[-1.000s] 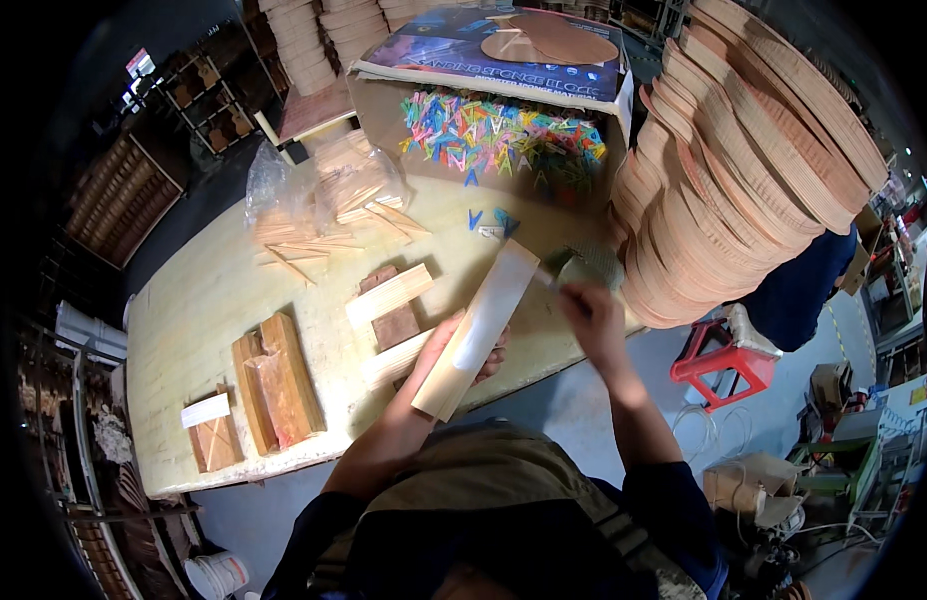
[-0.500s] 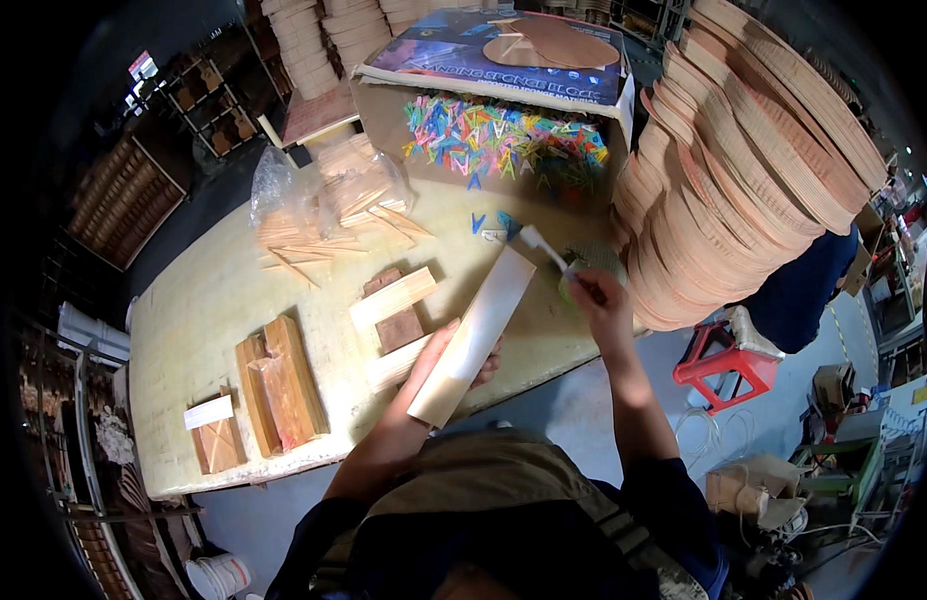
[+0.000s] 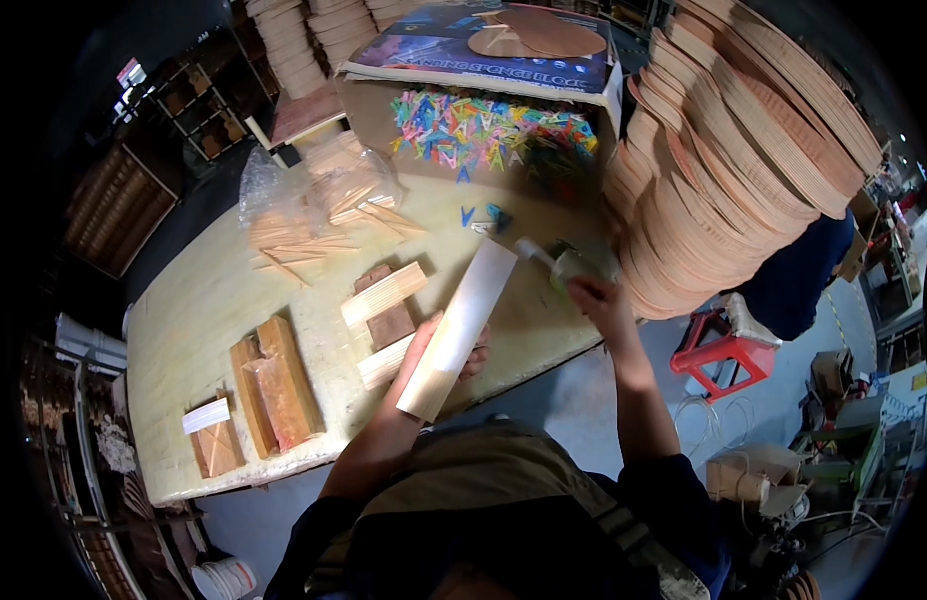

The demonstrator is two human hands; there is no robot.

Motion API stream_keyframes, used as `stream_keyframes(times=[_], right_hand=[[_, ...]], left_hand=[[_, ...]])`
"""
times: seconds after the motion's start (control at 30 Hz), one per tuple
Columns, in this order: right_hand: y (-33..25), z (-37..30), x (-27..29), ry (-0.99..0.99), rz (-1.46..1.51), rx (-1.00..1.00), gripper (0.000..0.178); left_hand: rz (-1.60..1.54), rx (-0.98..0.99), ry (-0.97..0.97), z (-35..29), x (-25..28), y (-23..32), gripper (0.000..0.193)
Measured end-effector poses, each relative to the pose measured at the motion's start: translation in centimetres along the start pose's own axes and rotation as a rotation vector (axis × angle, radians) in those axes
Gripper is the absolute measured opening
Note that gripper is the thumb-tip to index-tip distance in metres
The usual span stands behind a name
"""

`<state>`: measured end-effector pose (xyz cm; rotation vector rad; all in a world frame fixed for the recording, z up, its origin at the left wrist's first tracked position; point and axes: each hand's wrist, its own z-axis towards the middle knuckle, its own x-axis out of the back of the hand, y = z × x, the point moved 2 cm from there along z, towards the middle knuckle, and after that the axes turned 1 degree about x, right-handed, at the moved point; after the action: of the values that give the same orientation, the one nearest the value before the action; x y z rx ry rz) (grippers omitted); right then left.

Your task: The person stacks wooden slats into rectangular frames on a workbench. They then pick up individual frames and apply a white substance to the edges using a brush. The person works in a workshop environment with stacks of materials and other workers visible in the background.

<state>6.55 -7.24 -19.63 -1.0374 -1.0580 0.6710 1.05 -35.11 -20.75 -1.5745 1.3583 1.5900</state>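
Note:
In my left hand (image 3: 419,352) lies a long, pale flat wooden piece (image 3: 461,325), slanting away from me, fingers wrapped round its underside and edges. My right hand (image 3: 601,302) pinches a small white brush (image 3: 539,256), its head beside the far right corner of that piece and blurred by motion. Next to my right fingers is a greenish container (image 3: 586,264), partly hidden. Close to my left hand, pale wood strips (image 3: 385,294) rest across a brown block (image 3: 391,326). Blue clothes pegs (image 3: 499,216) lie beyond the piece.
A cardboard box (image 3: 358,110) full of coloured pegs stands at the back. Tall stacks of curved wooden rims (image 3: 728,170) rise at right. Thin wooden sticks (image 3: 301,236) spill from plastic bags at left. Wooden forms (image 3: 283,385) sit near the table's front-left edge. A red stool (image 3: 721,352) stands right.
The whole view has shifted slightly. The brush has tilted flatter and its head is a little lower, near the wooden piece's far end. Both hands keep their holds.

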Motion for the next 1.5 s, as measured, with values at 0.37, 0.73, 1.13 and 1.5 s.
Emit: stream_keyframes(times=[0.37, 0.73, 1.13, 1.5], right_hand=[[4.5, 4.3, 1.8, 0.081, -1.005, 0.060, 0.021], [-0.2, -0.5, 0.8, -0.114, 0.041, -0.075, 0.014], [-4.5, -2.8, -3.5, 0.053, -0.314, 0.449, 0.017], [-7.7, -4.8, -4.9, -0.167, -0.321, 0.627, 0.018]], left_hand=[[-0.028, 0.007, 0.099, 0.9, 2.5, 0.0, 0.051], [-0.239, -0.031, -0.086, 1.9, 3.2, 1.1, 0.053], [-0.120, -0.045, -0.069, 1.5, -0.5, 1.0, 0.040], [-0.132, -0.084, -0.120, -0.5, 0.1, 1.2, 0.047]])
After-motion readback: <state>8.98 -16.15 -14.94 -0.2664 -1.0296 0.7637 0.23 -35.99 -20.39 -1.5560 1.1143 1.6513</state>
